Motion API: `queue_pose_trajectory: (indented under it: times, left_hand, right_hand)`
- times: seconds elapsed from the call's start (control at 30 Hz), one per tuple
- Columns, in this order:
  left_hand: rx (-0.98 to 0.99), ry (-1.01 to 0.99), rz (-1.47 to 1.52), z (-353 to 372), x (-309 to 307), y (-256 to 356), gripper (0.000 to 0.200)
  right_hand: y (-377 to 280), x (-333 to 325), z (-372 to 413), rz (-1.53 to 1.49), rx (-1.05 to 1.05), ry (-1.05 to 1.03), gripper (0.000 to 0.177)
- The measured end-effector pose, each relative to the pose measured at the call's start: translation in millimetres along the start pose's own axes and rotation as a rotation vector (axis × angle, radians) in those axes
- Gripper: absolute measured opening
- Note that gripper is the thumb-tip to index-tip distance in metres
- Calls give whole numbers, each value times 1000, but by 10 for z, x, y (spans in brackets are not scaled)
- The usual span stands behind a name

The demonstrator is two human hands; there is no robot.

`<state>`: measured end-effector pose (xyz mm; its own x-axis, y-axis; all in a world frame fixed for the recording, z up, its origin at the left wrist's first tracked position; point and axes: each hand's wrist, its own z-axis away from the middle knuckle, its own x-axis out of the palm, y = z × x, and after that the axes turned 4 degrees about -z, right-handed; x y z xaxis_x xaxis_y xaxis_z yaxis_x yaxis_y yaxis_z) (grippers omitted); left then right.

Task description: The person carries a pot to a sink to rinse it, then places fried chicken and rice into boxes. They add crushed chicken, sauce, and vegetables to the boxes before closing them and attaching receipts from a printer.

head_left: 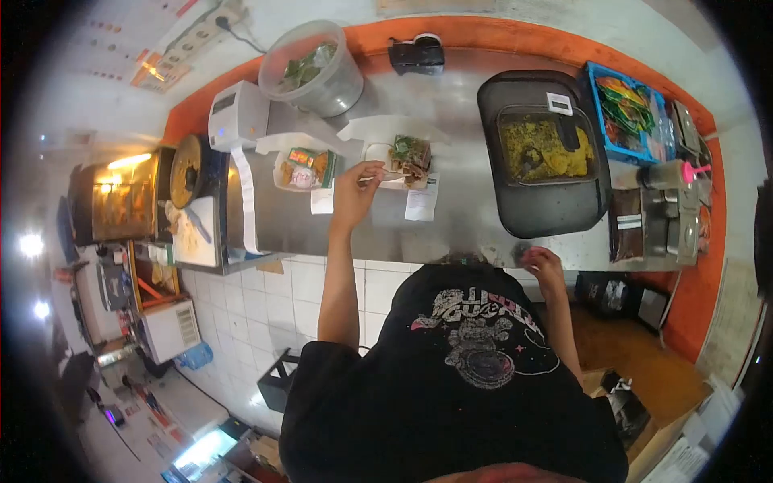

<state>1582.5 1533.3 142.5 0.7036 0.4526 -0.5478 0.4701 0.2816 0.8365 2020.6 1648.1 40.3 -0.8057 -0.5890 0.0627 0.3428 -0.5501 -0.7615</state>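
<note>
My left hand (359, 187) is at the near-left edge of an open white takeaway box (377, 153). Its thumb and fingers are pinched together; what they hold, if anything, is too small to make out. Green leaves and brown food (411, 157) fill the box's right side. A printed slip (422, 201) hangs from its front. To the left stands another open box (303, 169) holding fried-looking food and small packets. My right hand (543, 267) is at the counter's front edge, fingers curled, with something small and reddish at the fingertips that I cannot identify.
A large translucent bucket (338, 92) with leaves stands behind the boxes, beside a white label printer (239, 113) trailing paper. A black tray (547, 217) bears a container of yellow-green food (535, 145). Farther right are a blue basket (616, 149) of packets and a pink-topped bottle (667, 175).
</note>
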Motion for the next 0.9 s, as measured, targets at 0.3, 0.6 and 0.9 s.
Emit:
queue_pose_trajectory:
  times: [0.3,0.6,0.9]
  left_hand:
    - [128,-94,-220,-439,154,-790,35]
    - [29,-54,-84,16,107,-136,36]
    - [71,-411,208,-75,772,397,35]
  right_hand:
    - [10,6,-470,-1357,168,660,45]
    - [-815,259,-496,-1387,23,498,45]
    - [-2871,169,-232,-475,-716,-156,40]
